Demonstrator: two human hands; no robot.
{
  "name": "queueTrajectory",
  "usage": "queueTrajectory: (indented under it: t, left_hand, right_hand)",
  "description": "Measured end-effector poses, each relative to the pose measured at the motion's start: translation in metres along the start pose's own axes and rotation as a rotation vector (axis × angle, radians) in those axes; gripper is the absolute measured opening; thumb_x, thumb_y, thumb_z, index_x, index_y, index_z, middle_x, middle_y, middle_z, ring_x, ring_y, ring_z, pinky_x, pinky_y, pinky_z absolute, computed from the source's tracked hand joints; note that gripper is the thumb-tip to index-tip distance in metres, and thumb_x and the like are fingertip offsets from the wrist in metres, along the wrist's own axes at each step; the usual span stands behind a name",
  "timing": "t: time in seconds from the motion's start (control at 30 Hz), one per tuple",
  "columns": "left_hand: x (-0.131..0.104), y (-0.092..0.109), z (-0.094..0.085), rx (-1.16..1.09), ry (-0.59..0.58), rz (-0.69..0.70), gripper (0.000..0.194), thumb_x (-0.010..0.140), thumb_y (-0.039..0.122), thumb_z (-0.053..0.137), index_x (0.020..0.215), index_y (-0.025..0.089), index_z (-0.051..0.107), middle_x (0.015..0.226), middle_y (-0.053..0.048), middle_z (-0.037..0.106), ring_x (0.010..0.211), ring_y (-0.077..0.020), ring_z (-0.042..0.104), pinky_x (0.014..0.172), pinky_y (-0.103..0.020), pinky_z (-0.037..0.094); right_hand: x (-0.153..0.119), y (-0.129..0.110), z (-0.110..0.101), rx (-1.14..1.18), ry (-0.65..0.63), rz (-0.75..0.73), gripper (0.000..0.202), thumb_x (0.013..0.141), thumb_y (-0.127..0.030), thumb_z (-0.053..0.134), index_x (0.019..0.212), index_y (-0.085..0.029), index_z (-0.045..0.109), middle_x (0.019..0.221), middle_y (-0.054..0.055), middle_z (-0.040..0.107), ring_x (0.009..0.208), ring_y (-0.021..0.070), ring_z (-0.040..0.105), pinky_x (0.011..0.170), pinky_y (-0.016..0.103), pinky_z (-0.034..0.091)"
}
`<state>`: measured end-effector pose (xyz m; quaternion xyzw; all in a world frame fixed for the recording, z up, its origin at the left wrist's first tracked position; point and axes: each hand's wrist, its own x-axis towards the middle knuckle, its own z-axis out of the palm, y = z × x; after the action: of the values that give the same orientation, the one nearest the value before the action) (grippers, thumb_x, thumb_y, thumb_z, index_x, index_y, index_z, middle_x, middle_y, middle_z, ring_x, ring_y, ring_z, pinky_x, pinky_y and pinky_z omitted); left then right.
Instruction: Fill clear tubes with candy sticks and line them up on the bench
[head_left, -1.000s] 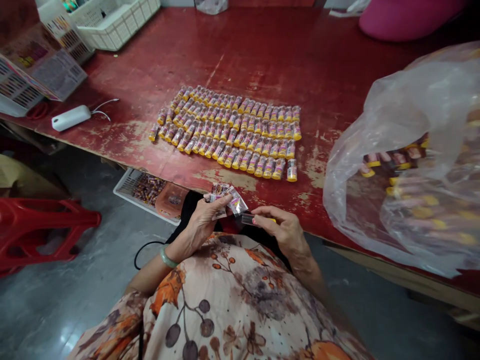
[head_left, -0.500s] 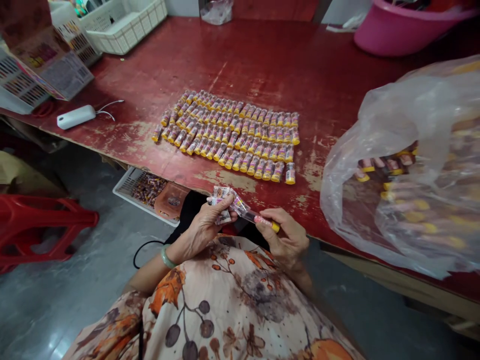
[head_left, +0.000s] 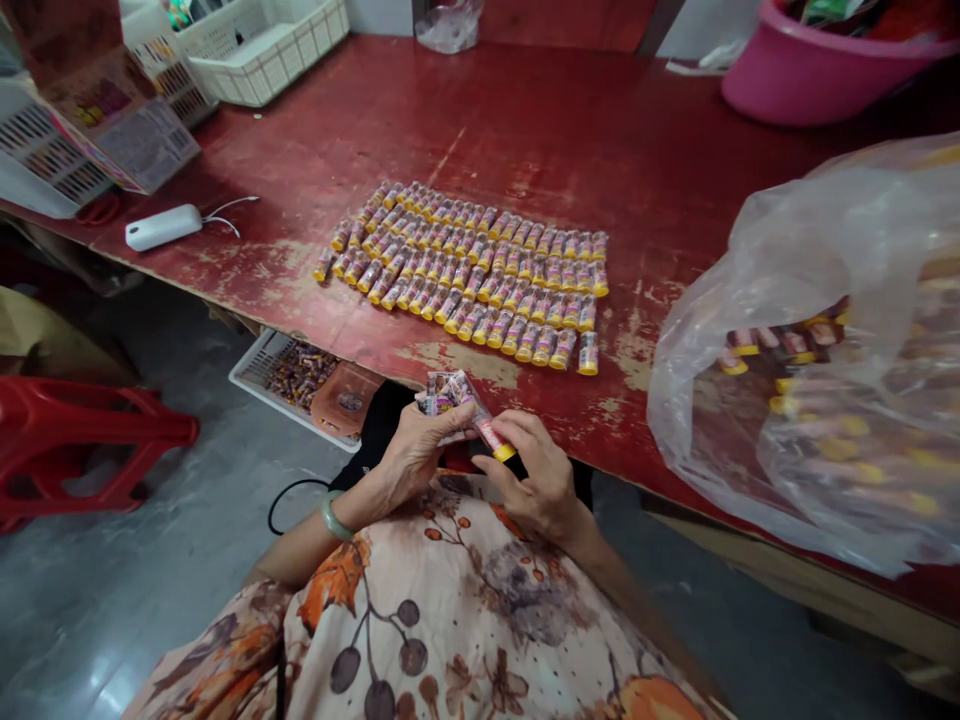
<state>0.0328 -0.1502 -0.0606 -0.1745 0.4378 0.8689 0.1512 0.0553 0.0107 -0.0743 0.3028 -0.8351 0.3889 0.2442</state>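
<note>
My left hand, with a green bangle at its wrist, is closed on small printed wrappers over my lap. A tube with a yellow cap slants down from that hand's fingertips, inside or against a clear wrapper. My right hand is beside the cap, its thumb and fingers apart around the tube's lower end. Whether it touches the tube is hard to tell. Beyond both hands, rows of yellow-capped tubes lie on the red table. One tube lies slightly apart at the front right.
A clear plastic bag of capped tubes covers the table's right side. Behind it is a pink tub. White baskets, a carton and a white device are at left. Below are a filled crate and red stool.
The capped tube has moved left, up to my left fingertips. My right hand has moved left and its fingers have loosened from the tube. The view has shifted slightly.
</note>
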Motion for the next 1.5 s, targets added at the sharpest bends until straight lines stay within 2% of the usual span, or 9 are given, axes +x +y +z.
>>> queueTrajectory:
  t: [0.1, 0.17, 0.23, 0.33, 0.6, 0.7, 0.8, 0.97, 1.5]
  left_hand:
    - [0.004, 0.002, -0.006, -0.017, -0.014, -0.034, 0.037, 0.062, 0.027, 0.084, 0.092, 0.013, 0.067, 0.088, -0.004, 0.07, 0.073, -0.0148, 0.065, 0.072, -0.029, 0.055]
    - [0.005, 0.001, -0.008, -0.021, -0.036, -0.076, 0.037, 0.06, 0.026, 0.085, 0.09, 0.013, 0.068, 0.084, -0.004, 0.07, 0.072, -0.0149, 0.065, 0.071, -0.028, 0.055]
    - [0.005, 0.0, -0.007, -0.025, -0.061, -0.103, 0.038, 0.057, 0.026, 0.087, 0.087, 0.012, 0.068, 0.081, -0.004, 0.069, 0.07, -0.0147, 0.065, 0.07, -0.027, 0.054]
    - [0.002, -0.001, -0.001, -0.009, -0.063, -0.122, 0.04, 0.05, 0.025, 0.09, 0.081, 0.011, 0.068, 0.075, -0.003, 0.069, 0.065, -0.0135, 0.064, 0.067, -0.026, 0.053]
    - [-0.001, -0.005, 0.005, 0.059, -0.041, -0.094, 0.039, 0.049, 0.025, 0.09, 0.078, 0.011, 0.068, 0.073, -0.003, 0.067, 0.064, -0.0123, 0.06, 0.064, -0.025, 0.05]
    - [0.001, -0.005, 0.004, 0.091, -0.016, -0.092, 0.041, 0.048, 0.028, 0.09, 0.078, 0.011, 0.067, 0.073, -0.003, 0.066, 0.064, -0.0133, 0.06, 0.064, -0.027, 0.05]
    - [0.001, -0.004, 0.005, 0.091, -0.007, -0.076, 0.042, 0.049, 0.03, 0.09, 0.079, 0.011, 0.067, 0.074, -0.004, 0.066, 0.064, -0.0136, 0.061, 0.065, -0.027, 0.051]
    - [-0.003, -0.005, 0.009, 0.069, -0.048, -0.061, 0.04, 0.05, 0.03, 0.089, 0.079, 0.012, 0.067, 0.074, -0.003, 0.067, 0.063, -0.013, 0.06, 0.066, -0.028, 0.052]
    - [-0.006, -0.01, 0.01, 0.055, -0.052, -0.063, 0.044, 0.049, 0.03, 0.089, 0.083, 0.013, 0.068, 0.076, -0.002, 0.067, 0.066, -0.0134, 0.061, 0.066, -0.028, 0.053]
  right_hand:
    - [0.004, 0.001, -0.009, 0.239, -0.123, 0.092, 0.037, 0.087, -0.016, 0.056, 0.124, -0.018, 0.05, 0.117, 0.014, 0.055, 0.11, 0.025, 0.056, 0.091, 0.041, 0.051]
    - [0.004, 0.002, -0.011, 0.291, -0.083, 0.146, 0.038, 0.085, -0.015, 0.058, 0.122, -0.02, 0.052, 0.116, 0.011, 0.055, 0.103, 0.0224, 0.057, 0.085, 0.038, 0.052]
    - [0.003, 0.003, -0.008, 0.328, 0.008, 0.21, 0.038, 0.081, -0.013, 0.063, 0.117, -0.021, 0.054, 0.112, 0.009, 0.054, 0.085, 0.0166, 0.058, 0.073, 0.032, 0.053]
    - [0.004, 0.005, 0.0, 0.407, 0.098, 0.311, 0.036, 0.076, -0.013, 0.069, 0.108, -0.022, 0.055, 0.107, 0.006, 0.052, 0.065, 0.0097, 0.05, 0.061, 0.027, 0.048]
    - [0.009, 0.008, 0.011, 0.522, 0.116, 0.398, 0.024, 0.075, -0.012, 0.07, 0.094, -0.02, 0.057, 0.095, 0.002, 0.053, 0.069, 0.0106, 0.051, 0.057, 0.024, 0.043]
    - [0.007, 0.009, 0.007, 0.509, 0.084, 0.377, 0.027, 0.076, -0.012, 0.07, 0.099, -0.02, 0.059, 0.098, 0.004, 0.056, 0.072, 0.012, 0.055, 0.058, 0.024, 0.046]
    - [0.007, 0.008, 0.001, 0.379, 0.075, 0.271, 0.029, 0.079, -0.01, 0.068, 0.106, -0.019, 0.061, 0.101, 0.007, 0.061, 0.081, 0.0157, 0.06, 0.065, 0.027, 0.051]
    - [0.003, 0.004, 0.002, 0.109, 0.192, 0.051, 0.035, 0.082, -0.003, 0.059, 0.113, -0.018, 0.062, 0.1, 0.01, 0.066, 0.089, 0.0186, 0.065, 0.074, 0.03, 0.056]
    - [-0.007, 0.003, 0.011, -0.019, 0.26, -0.018, 0.034, 0.079, 0.0, 0.061, 0.11, -0.015, 0.064, 0.095, 0.012, 0.068, 0.082, 0.0183, 0.067, 0.067, 0.026, 0.056]
